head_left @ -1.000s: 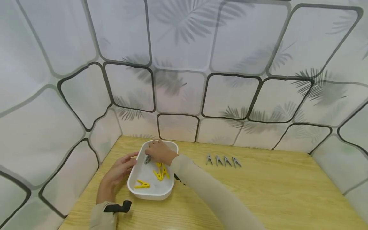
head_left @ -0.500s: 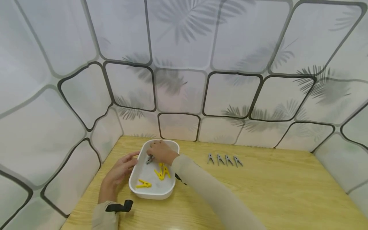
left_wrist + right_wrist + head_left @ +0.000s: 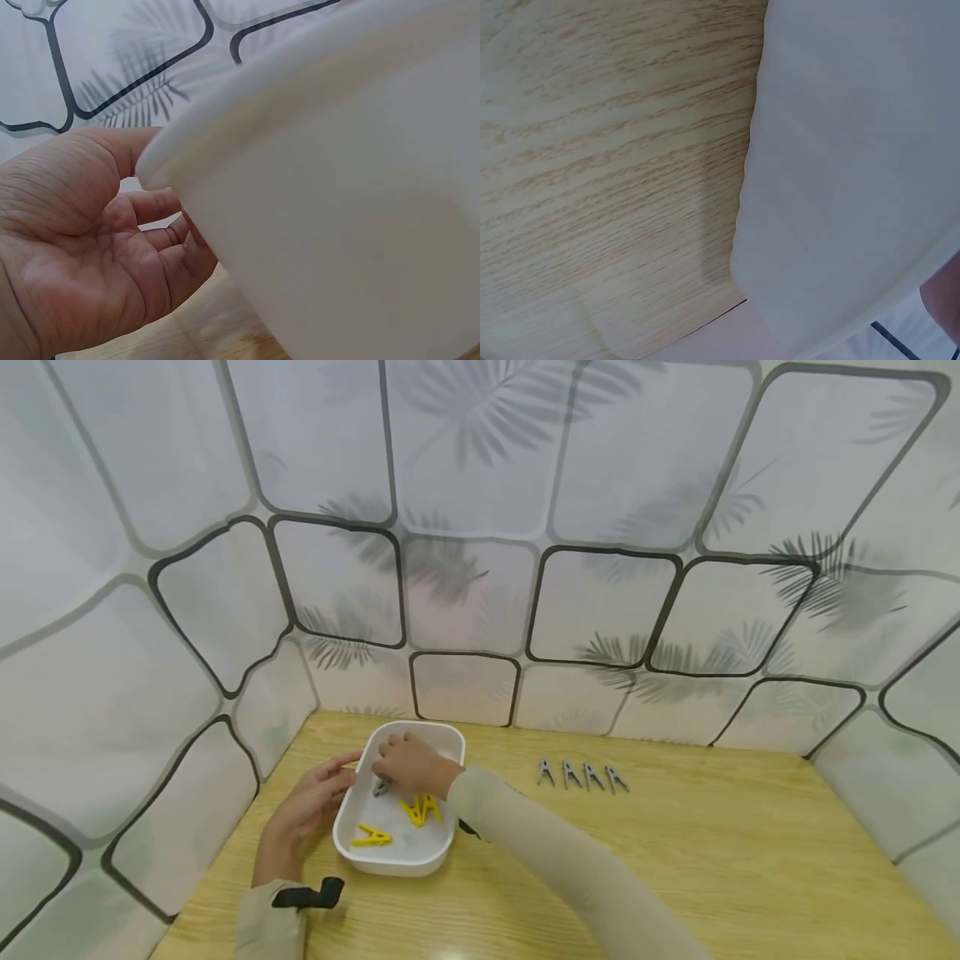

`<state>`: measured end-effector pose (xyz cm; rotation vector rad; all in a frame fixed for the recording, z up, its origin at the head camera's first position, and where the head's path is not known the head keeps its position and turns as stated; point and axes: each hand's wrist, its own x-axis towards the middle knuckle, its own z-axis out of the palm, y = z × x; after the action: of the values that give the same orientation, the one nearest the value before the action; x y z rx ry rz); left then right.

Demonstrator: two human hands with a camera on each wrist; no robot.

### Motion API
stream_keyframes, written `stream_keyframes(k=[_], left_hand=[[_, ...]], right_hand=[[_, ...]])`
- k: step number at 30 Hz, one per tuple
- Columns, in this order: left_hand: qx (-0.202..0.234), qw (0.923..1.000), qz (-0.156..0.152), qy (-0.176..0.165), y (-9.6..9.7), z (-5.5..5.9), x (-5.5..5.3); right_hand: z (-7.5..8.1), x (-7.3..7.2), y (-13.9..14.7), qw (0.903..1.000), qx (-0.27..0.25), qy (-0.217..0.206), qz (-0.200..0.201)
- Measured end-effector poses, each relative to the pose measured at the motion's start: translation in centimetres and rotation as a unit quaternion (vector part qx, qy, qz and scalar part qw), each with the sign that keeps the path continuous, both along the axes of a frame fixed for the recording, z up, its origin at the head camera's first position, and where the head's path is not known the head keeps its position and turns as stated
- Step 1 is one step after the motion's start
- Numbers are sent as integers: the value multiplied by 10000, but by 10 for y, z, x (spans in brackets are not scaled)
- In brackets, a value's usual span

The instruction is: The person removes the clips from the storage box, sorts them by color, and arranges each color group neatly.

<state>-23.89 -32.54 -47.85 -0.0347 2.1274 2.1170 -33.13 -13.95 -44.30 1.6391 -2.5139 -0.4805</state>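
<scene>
R hand [image 3: 412, 767] in bin [image 3: 393, 865], tips hid; can't tell if pinching gray clip [image 3: 381, 787] just by them. L hand [image 3: 311, 797] loose, fingers bent at bin's side. Prob. best: L steadies bin, R pinches softly, misses yellow clips [image 3: 431, 807] nearer wrist. Other gray clips [image 3: 568, 771] far R.

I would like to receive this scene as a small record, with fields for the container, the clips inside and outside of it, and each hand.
Container: white tray on a wood-grain table
Inside: at least three yellow clips; one gray clip, partly covered
Outside: four gray clips in a row, right of the tray
Left hand: at the tray's left side
Right hand: over the tray's interior, beside the gray clip; fingertips hidden, grip unclear
</scene>
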Motion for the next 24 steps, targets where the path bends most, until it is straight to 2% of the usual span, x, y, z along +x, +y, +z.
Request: stream_keyframes(k=[5,13,20,24], left_hand=[[-41,10000,17,-33,1,0,-1],[-44,10000,39,-77,-1,-2,-2],[28,9999,47,-112,0,-1,-2],[10,9999,74,-119,1,-2,-2]], right_hand=[[7,8,4,9998,63,1,169],[8,11,11,9988,-106,89,461],[14,12,27,9965,-523,226,614],[15,10,38,9941,-914,-8,591]])
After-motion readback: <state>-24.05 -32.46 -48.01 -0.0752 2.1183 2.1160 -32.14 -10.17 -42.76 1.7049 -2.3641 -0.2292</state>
